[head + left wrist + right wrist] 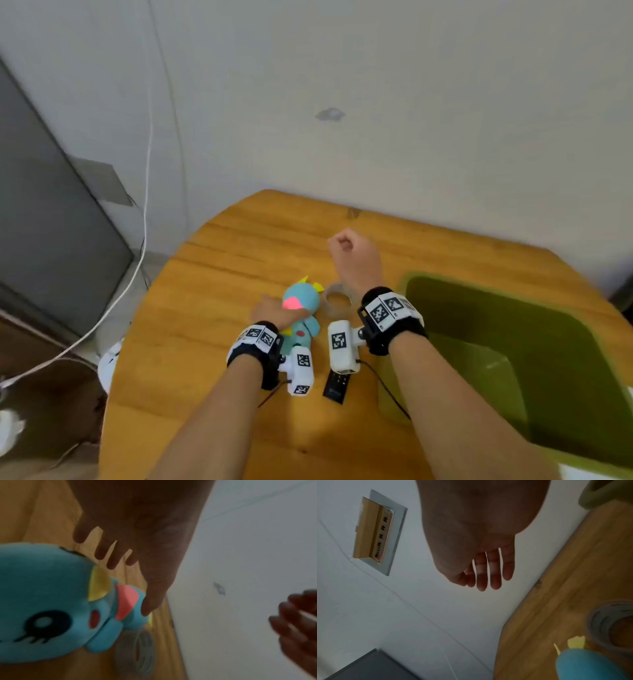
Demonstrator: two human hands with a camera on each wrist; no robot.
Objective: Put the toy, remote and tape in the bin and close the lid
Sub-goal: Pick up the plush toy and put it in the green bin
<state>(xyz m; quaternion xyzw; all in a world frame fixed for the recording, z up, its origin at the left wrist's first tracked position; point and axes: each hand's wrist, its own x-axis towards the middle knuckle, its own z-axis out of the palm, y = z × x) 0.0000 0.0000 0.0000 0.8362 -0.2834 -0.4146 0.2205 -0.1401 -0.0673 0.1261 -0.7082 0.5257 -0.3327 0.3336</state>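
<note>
So I've got my left hand lying along the blue plush dinosaur toy on the wooden table. In the left wrist view the fingers are straight and a bit spread, thumb tip just touching the pink fin. Nothing's gripped yet.

My right hand floats above the table with nothing in it. It looks like a fist from the head cam, but the right wrist cam shows loose, fairly straight fingers, so I'm calling it relaxed.

Roll of clear tape sits just right of the toy's head, almost under my right wrist. The black remote is back nearer my forearms. The green bin is off to the right, lid open.

I'd wrap fingers round the plush body, not the fins, since it's squishy. Then lift high enough to clear the tape and bin rim.
</note>
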